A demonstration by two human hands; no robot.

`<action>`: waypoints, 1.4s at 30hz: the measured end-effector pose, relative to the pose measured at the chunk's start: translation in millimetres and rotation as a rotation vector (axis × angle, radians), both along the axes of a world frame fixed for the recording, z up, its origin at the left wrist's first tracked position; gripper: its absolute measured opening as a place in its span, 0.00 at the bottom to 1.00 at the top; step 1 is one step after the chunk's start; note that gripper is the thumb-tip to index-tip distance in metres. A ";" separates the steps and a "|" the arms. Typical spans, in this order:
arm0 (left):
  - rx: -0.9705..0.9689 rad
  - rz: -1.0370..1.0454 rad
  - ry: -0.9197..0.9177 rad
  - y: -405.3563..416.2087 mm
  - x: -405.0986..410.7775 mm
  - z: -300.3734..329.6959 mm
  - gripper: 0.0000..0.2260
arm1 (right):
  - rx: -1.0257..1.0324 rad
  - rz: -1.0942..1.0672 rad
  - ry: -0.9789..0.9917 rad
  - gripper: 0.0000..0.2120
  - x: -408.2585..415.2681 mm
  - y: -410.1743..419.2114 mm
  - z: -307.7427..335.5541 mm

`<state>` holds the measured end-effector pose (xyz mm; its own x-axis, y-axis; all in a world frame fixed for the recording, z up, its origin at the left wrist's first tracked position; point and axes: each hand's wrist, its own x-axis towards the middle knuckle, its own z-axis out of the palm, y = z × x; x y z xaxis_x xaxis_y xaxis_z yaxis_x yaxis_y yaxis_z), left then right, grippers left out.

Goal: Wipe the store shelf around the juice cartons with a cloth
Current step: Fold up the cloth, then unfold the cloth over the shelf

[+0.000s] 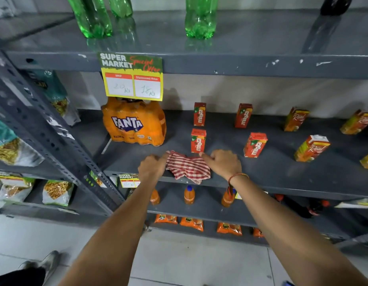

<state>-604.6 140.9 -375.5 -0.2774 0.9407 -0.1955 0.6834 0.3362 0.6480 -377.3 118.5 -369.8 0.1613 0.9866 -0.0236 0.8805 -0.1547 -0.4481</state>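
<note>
I clamp both hands' fingers (162, 157) on the cloth (188, 168); sweep toward twelve o'clock, skirting the nearest carton (198, 141).

The middle shelf (282, 176) carries four red Maaza cartons (198, 140), four orange-yellow Real cartons (311, 148), one Fanta multipack (134, 122) and one checked cloth (188, 167) at its front edge, while three green bottles (200, 17) stand above.

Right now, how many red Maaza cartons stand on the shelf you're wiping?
4: back left, back right, front left just behind the cloth, front right. None looks hidden.
</note>
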 end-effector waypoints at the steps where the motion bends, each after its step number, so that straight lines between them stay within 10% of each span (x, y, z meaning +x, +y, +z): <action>1: -0.049 0.013 -0.050 0.3 2.6 -0.5 0.28 | -0.060 0.013 -0.015 0.31 -1.2 -3.3 -3.7; 15: -0.046 0.105 -0.256 -61.2 5.3 0.5 0.12 | -0.141 -0.142 0.337 0.13 -28.7 -61.6 -9.7; 28: 0.277 -0.123 -0.524 -136.6 127.7 134.4 0.16 | 0.354 -0.467 0.710 0.18 69.0 -183.4 125.9; 42: 0.501 -0.515 -0.772 -193.3 423.0 311.2 0.16 | 0.879 -0.782 0.415 0.23 330.3 -270.9 293.2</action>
<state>-181.6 -52.4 -64.3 0.2122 0.9317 0.2948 0.0105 -0.3039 0.9527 -47.0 -152.4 -76.6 0.8500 0.3366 0.4052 0.4547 -0.0804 -0.8870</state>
